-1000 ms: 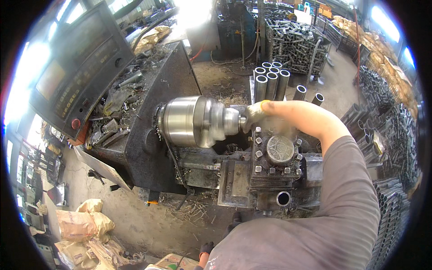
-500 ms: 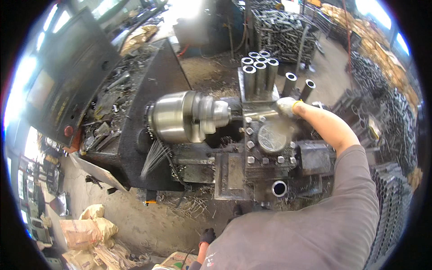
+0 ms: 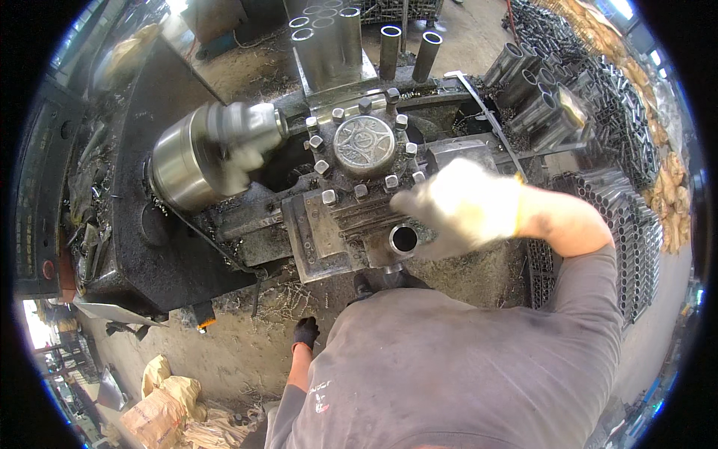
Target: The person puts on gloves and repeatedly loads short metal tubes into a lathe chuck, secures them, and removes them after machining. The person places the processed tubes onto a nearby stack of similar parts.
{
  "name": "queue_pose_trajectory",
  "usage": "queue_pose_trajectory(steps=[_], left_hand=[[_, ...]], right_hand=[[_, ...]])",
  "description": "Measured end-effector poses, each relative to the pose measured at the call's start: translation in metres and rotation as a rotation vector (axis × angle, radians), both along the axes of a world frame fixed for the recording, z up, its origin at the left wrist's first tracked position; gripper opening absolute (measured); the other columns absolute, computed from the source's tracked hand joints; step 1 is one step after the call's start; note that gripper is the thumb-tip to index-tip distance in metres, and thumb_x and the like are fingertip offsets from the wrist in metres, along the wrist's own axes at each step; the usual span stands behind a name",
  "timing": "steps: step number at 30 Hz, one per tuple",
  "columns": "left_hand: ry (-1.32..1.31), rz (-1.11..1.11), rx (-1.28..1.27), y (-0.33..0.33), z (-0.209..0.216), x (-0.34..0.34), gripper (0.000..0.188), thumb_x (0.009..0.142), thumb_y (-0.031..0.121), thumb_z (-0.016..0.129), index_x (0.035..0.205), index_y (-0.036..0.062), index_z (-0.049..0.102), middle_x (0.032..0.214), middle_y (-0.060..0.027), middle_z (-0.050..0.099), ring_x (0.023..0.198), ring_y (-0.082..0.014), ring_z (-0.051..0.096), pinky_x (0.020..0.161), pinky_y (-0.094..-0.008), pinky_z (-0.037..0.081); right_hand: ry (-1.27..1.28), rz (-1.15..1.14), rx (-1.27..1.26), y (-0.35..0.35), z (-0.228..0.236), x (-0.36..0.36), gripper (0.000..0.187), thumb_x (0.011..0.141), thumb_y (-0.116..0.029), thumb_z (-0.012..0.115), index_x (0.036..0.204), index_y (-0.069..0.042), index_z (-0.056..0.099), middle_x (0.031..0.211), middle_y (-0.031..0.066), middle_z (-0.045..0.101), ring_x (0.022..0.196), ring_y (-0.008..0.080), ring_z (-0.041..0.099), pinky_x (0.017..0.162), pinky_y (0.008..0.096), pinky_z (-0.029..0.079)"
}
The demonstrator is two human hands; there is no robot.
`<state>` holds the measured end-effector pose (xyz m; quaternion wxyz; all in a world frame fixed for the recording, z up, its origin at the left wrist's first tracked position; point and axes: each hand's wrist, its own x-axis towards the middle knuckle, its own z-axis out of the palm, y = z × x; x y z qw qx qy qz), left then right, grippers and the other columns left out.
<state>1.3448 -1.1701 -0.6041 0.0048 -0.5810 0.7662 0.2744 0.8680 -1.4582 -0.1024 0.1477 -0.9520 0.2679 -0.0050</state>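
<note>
My right hand [image 3: 471, 209], in a pale knit glove, is blurred by motion. Its fingers look spread, and they reach toward the open end of a short metal tube [image 3: 404, 239] standing at the front of the lathe's tool post. Whether they touch the tube cannot be made out. My left hand [image 3: 305, 331], in a black glove, hangs low over the floor; its fingers are too dark to tell apart. Behind the right hand, the square tool post [image 3: 364, 146] is ringed with bolts. To its left is the lathe chuck [image 3: 187, 161], its jaws smeared.
Several upright tubes [image 3: 325, 56] stand on a plate behind the tool post, with two more beside them. A long metal bar [image 3: 490, 120] slants at the right. Stacked tubes [image 3: 613, 232] fill the right side. Paper sacks [image 3: 161, 411] lie at lower left.
My right hand has come back from the far side of the tool post to the near tube. The view has shifted, and the chuck's jaws look more blurred.
</note>
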Motion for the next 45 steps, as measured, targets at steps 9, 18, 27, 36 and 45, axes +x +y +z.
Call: queue_pose_trajectory(steps=[9,18,27,36,45], left_hand=[[0.107,0.262,0.158,-0.034,-0.048,0.012,0.022,0.08,0.021,0.078,0.097,0.0102,0.071,0.099,-0.0163,0.072,0.097,-0.0376,0.07,0.082,-0.0503,0.058],[-0.07,0.333,0.337,0.038,-0.028,-0.009,0.024,0.083,0.023,0.076,0.103,0.0116,0.068,0.098,-0.0167,0.074,0.094,-0.0397,0.072,0.074,-0.0514,0.058],[-0.094,0.398,0.436,0.049,-0.025,0.008,0.034,0.094,0.036,0.061,0.117,0.0124,0.07,0.117,-0.0176,0.074,0.114,-0.0395,0.068,0.091,-0.0505,0.056],[0.975,1.525,0.064,0.019,0.0,0.075,0.016,0.095,0.032,0.07,0.098,0.0167,0.065,0.084,-0.0088,0.069,0.079,-0.0285,0.066,0.058,-0.0446,0.051],[1.228,1.718,-0.723,-0.054,0.172,0.094,0.044,0.105,0.052,0.064,0.095,0.0092,0.062,0.073,-0.0045,0.057,0.058,-0.0183,0.049,0.055,-0.0347,0.041]], right_hand=[[-0.211,0.037,0.155,-0.006,0.011,0.04,0.025,0.08,-0.023,0.077,0.091,-0.003,0.069,0.072,0.017,0.07,0.065,0.0352,0.072,0.059,0.0417,0.058],[0.183,-0.376,-0.409,-0.177,0.034,0.046,0.031,0.074,-0.025,0.08,0.094,-0.002,0.073,0.085,0.0214,0.075,0.083,0.039,0.075,0.074,0.047,0.061],[0.327,-0.247,-0.175,-0.239,-0.048,0.056,0.025,0.071,-0.026,0.082,0.087,-0.007,0.08,0.09,0.0183,0.077,0.085,0.0378,0.076,0.075,0.0467,0.06],[0.067,-0.06,0.172,-0.272,-0.106,0.05,0.031,0.073,-0.028,0.083,0.084,0.0,0.075,0.085,0.0209,0.072,0.077,0.0378,0.07,0.071,0.0457,0.056],[0.212,-0.111,0.048,-0.272,-0.112,0.083,0.036,0.081,-0.033,0.08,0.1,-0.002,0.076,0.095,0.0187,0.077,0.088,0.0367,0.075,0.078,0.0455,0.058]])
